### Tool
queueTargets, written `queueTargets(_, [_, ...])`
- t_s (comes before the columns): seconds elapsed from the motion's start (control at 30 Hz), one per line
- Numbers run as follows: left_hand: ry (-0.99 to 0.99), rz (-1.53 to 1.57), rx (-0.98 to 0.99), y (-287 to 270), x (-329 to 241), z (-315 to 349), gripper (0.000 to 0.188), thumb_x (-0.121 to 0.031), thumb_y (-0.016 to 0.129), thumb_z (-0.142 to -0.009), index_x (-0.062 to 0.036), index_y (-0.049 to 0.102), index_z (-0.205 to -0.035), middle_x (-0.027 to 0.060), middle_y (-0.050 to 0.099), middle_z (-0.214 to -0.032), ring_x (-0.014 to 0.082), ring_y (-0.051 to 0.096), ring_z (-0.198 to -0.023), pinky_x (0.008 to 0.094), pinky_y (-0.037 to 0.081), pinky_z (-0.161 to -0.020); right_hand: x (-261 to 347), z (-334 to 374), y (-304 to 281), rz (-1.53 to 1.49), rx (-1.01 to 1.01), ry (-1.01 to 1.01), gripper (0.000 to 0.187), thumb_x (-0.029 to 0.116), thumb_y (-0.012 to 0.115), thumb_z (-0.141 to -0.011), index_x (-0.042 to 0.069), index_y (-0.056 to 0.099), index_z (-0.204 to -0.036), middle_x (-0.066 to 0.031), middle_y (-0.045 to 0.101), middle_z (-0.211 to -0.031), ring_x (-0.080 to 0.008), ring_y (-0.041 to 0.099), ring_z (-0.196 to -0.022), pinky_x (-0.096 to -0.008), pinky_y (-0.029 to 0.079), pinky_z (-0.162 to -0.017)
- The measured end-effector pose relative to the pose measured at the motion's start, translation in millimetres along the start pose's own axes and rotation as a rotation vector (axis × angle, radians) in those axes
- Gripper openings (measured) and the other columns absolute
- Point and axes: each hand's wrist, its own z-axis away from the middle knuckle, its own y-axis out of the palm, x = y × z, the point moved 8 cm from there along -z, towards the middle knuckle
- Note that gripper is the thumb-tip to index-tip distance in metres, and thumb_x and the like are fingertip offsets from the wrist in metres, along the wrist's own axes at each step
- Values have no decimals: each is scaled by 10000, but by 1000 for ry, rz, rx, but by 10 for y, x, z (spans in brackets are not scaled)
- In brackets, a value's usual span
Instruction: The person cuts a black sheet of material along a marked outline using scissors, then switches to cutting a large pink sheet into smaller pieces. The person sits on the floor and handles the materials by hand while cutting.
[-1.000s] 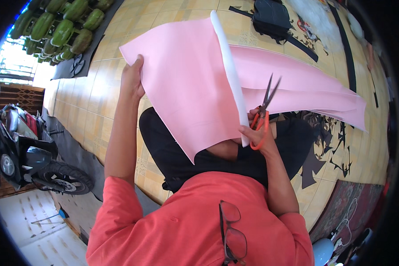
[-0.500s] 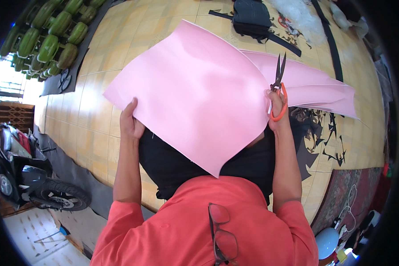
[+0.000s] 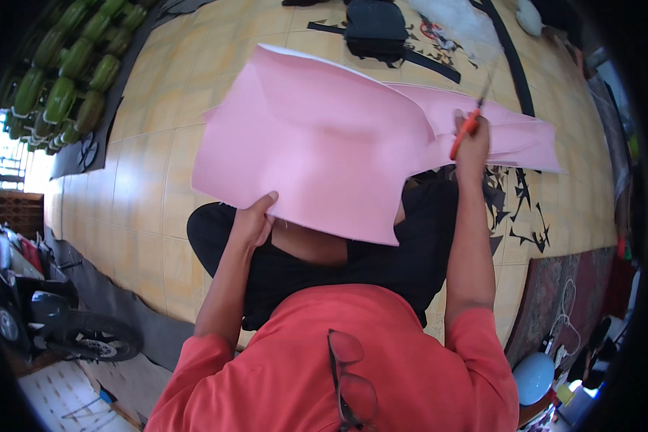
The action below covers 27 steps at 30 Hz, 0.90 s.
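Observation:
A large pink sheet [image 3: 317, 144] spreads in front of me, its top edge curling over and its near edge above my lap. My left hand [image 3: 255, 218] pinches the near edge, thumb on top and fingers underneath. Off the sheet's right side, my right hand [image 3: 473, 144] is closed round a pair of scissors [image 3: 466, 132] with orange handles; the dark blades point up and away, blurred by motion. Beyond that hand, more pink sheet material [image 3: 522, 137] lies on the floor in folds.
Dark pointed scraps [image 3: 529, 209] litter the tiled floor at the right. A black bag [image 3: 374, 30] with straps lies at the far side. Green rounded objects [image 3: 61, 101] are stacked far left, and a motorcycle [image 3: 57, 309] stands at the left. A patterned rug [image 3: 547, 302] lies near right.
My left hand has moved right and nearer along the sheet. My right hand has let go of the sheet's right side and moved right with the scissors. The sheet has turned and curled.

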Motion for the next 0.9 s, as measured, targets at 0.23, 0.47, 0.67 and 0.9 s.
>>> queueTargets(0.23, [168, 141, 9, 135, -214, -343, 426, 22, 567, -889, -5, 434, -1293, 147, 554, -1205, 283, 588, -1110, 397, 527, -934, 316, 1271, 272, -549, 286, 587, 297, 336, 584, -961, 73, 516, -841, -2, 482, -579, -98, 486, -416, -249, 387, -377])
queueTargets(0.47, [-14, -46, -165, 79, 397, -597, 517, 108, 428, -846, 38, 295, -1341, 219, 470, -1258, 406, 572, -1112, 565, 564, -854, 449, 2491, 646, -498, 809, 818, 450, 412, 493, -990, -34, 556, -997, -44, 513, -635, -130, 552, -453, -249, 494, -393])
queueTargets(0.67, [91, -12, -159, 44, 402, -662, 516, 98, 430, -848, 25, 303, -1342, 200, 485, -1236, 374, 596, -1077, 505, 583, -837, 368, 2686, 667, -426, 874, 875, 467, 463, 528, -960, -2, 550, -921, -38, 513, -624, -119, 555, -458, -243, 480, -392])
queueTargets(0.9, [273, 120, -138, 274, -63, -601, 412, 8, 541, -906, -30, 430, -1301, 110, 556, -1178, 240, 606, -1043, 370, 539, -860, 494, 2743, 678, -216, 996, 557, 454, 426, 453, -999, -18, 546, -1010, -42, 522, -696, -121, 580, -575, -258, 515, -507])
